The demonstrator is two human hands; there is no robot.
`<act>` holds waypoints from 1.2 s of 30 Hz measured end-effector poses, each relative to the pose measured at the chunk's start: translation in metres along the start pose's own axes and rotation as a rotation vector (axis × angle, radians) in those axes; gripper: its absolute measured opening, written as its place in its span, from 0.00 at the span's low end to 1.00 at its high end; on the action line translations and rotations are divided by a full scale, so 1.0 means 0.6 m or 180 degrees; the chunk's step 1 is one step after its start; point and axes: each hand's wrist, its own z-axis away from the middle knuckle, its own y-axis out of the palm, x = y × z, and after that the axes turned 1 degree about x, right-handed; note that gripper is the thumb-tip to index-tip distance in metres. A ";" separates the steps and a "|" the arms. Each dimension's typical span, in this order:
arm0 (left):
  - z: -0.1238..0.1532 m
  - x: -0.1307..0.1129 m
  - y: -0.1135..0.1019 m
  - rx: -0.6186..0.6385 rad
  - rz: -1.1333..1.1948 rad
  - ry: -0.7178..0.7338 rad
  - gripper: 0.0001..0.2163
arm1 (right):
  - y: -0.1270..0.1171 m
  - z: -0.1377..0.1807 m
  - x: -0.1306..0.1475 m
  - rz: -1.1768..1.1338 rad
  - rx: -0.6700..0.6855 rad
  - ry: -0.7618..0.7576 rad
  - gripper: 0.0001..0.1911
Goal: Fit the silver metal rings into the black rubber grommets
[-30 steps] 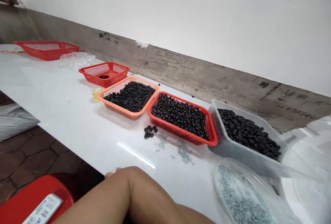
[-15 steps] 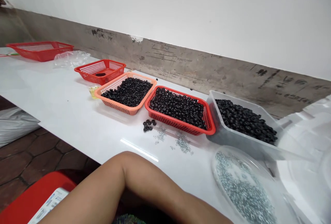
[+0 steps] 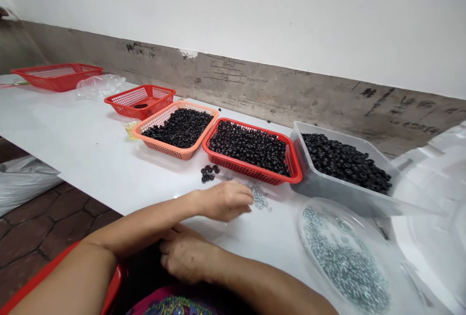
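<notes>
Two hands at lower center: left hand (image 3: 222, 201) half-closed by tiny silvery metal pieces (image 3: 260, 199), right hand (image 3: 187, 257) loosely curled.

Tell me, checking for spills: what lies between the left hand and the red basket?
Head view: scattered silvery metal pieces lie between the left hand and the red basket.

readable text: none | dark scrawl (image 3: 380, 101) on grey concrete wall band (image 3: 291, 87), behind worktop (image 3: 73, 116) far edge, right end: too blurred to read | thin scratched lines (image 3: 224, 70), same band, behind worktop middle: no legible characters
</notes>
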 end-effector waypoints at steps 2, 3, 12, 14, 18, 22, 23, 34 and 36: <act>0.015 0.033 -0.020 -0.0315 -0.0106 -0.0240 0.08 | -0.004 0.005 -0.004 0.0146 0.0162 -0.0366 0.06; 0.019 0.049 -0.033 -0.0369 -0.0143 -0.0377 0.08 | -0.007 0.006 -0.006 0.0205 0.0214 -0.0497 0.06; -0.003 0.176 -0.142 0.0737 -0.0931 -0.1923 0.08 | -0.011 0.008 -0.006 0.0187 0.0354 -0.0394 0.05; -0.018 0.194 -0.149 0.1314 -0.1155 -0.2038 0.07 | -0.013 0.009 -0.006 0.0155 0.0366 -0.0409 0.05; -0.045 0.223 -0.138 0.1705 -0.1328 -0.2178 0.07 | -0.018 0.011 -0.007 0.0080 0.0382 -0.0412 0.04; -0.048 0.241 -0.108 0.1347 -0.1139 -0.2283 0.09 | -0.015 0.012 -0.009 0.0025 0.0398 -0.0442 0.04; -0.046 0.242 -0.102 0.1191 -0.1081 -0.2331 0.09 | -0.012 0.013 -0.009 0.0001 0.0403 -0.0447 0.03; 0.043 0.228 -0.194 -0.0479 -0.1247 -0.3279 0.16 | -0.022 0.021 -0.017 -0.0193 0.0462 -0.0390 0.09; 0.074 0.236 -0.214 -0.0136 -0.1427 -0.3693 0.17 | -0.025 0.021 -0.018 -0.0203 0.0402 -0.0375 0.10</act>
